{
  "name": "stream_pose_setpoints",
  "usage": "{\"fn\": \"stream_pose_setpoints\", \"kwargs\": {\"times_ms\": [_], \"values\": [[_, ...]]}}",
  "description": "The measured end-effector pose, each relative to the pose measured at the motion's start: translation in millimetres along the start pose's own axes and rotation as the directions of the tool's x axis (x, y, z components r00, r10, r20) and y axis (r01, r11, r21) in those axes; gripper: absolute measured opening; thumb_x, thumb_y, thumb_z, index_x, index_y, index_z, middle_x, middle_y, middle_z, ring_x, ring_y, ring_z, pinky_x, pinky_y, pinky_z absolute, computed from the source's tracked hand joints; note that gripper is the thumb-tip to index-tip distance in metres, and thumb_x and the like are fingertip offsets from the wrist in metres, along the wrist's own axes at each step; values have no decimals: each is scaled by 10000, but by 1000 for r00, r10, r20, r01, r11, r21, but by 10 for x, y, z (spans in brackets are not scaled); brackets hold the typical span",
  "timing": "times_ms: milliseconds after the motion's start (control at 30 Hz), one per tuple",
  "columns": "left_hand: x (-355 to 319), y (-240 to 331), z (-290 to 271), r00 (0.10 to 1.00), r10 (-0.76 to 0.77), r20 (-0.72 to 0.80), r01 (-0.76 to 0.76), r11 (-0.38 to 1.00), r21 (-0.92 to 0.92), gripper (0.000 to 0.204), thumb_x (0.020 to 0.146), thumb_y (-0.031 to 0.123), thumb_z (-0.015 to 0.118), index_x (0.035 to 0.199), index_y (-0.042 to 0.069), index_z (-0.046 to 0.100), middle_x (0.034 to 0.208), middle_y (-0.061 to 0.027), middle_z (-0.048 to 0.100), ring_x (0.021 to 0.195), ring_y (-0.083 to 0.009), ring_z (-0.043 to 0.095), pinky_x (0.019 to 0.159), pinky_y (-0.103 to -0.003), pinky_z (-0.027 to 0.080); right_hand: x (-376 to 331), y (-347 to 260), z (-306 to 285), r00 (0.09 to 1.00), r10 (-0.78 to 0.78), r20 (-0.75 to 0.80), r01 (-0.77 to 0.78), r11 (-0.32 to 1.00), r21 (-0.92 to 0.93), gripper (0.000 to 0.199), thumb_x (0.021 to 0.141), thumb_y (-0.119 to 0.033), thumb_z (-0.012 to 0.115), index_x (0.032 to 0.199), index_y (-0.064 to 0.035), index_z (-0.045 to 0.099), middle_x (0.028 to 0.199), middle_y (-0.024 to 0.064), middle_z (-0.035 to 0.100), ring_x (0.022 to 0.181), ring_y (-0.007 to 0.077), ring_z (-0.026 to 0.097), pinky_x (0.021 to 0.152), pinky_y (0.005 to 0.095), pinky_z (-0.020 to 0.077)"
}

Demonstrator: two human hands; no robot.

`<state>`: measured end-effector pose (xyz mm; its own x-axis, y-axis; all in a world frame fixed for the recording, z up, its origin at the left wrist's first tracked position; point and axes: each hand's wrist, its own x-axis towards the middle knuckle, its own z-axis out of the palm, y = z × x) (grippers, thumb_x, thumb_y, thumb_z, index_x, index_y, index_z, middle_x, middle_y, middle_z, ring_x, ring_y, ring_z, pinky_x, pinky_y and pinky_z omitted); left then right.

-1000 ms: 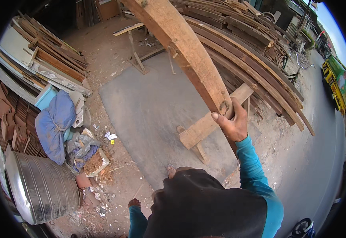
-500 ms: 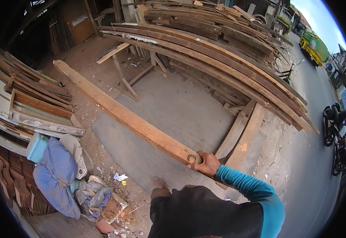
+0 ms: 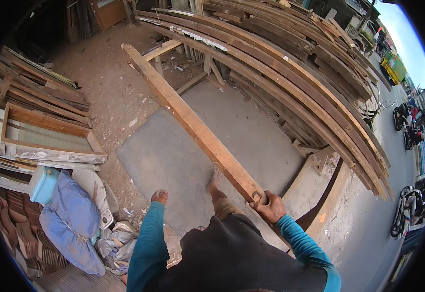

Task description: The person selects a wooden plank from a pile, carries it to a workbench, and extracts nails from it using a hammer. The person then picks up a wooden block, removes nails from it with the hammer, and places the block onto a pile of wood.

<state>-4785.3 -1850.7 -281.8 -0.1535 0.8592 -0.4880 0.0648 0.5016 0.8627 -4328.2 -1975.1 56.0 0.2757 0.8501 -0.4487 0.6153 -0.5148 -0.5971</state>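
A long wooden beam (image 3: pixel 193 124) runs from far left to near right in front of me. My right hand (image 3: pixel 269 208) is closed around its near end, beside a dark round mark on the wood. At its far end the beam lies across the short crossbar (image 3: pixel 162 49) of a wooden trestle. My left hand (image 3: pixel 160 196) hangs low on the left, apart from the beam, over the grey ground sheet; its fingers are too hidden to tell how they are held.
Long planks (image 3: pixel 290 82) lie on a rack to the right, with more stacked timber behind. Near my right arm stands a timber support (image 3: pixel 326 199). On the left are a wooden frame (image 3: pixel 52 154), a blue sack (image 3: pixel 71 219) and roof tiles (image 3: pixel 27 241). Motorbikes (image 3: pixel 408 211) line the road.
The beam has swung rightward, its far end now over the trestle crossbar. My left arm and hand have come into view on the left. My right hand still grips the near end.
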Motion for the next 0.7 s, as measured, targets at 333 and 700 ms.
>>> {"fn": "stream_pose_setpoints", "kwargs": {"times_ms": [333, 700], "values": [[1780, 1529, 1177, 970, -216, 112, 153, 900, 408, 293, 911, 237, 705, 1128, 46, 658, 877, -86, 698, 722, -152, 663, 587, -324, 530, 3016, -1186, -1319, 999, -3, 41, 1, 999, 44, 686, 747, -526, 712, 1035, 94, 658, 899, 261, 695, 857, 331, 689, 814, 423, 525], [2651, 1989, 764, 867, -496, -39, 450, 748, 488, 236, 881, 296, 680, 808, 74, 655, 709, -76, 663, 565, -192, 613, 516, -365, 506, 6191, -1247, -2046, 868, 189, 460, -386, 840, 382, 749, 759, -592, 755, 1139, 43, 644, 841, 148, 680, 692, 227, 669, 642, 350, 557]]}}
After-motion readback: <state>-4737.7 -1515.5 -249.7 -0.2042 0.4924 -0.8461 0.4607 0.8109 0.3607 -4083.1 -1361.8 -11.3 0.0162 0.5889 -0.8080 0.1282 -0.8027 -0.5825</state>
